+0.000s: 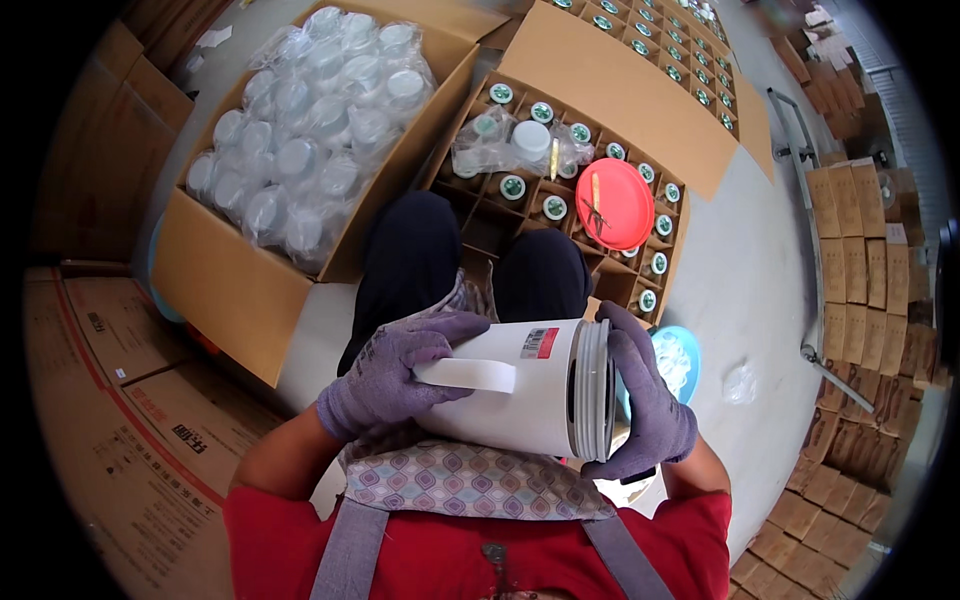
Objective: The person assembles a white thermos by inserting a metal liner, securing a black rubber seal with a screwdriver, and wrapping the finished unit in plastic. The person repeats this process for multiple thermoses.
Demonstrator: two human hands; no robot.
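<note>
A large white jug (pixel 505 400) with a loop handle lies sideways across my lap, over a patterned apron (pixel 470 480). A red and white label (pixel 540 343) is stuck on its side. My left hand (pixel 385 370), in a purple-grey glove, grips the jug at its handle and base end. At the other end is a translucent ribbed lid (pixel 597 390), with a dark ring showing between it and the body. My gloved right hand (pixel 645 400) wraps round this lid, thumb and fingers at opposite edges.
An open carton (pixel 215 270) of plastic-wrapped, white-lidded containers stands front left. Ahead, a divided carton (pixel 480 215) holds green-and-white-topped jars, with a red round plate (pixel 630 215) on top. A blue basin (pixel 690 345) sits right. Brown boxes (pixel 860 270) are stacked far right.
</note>
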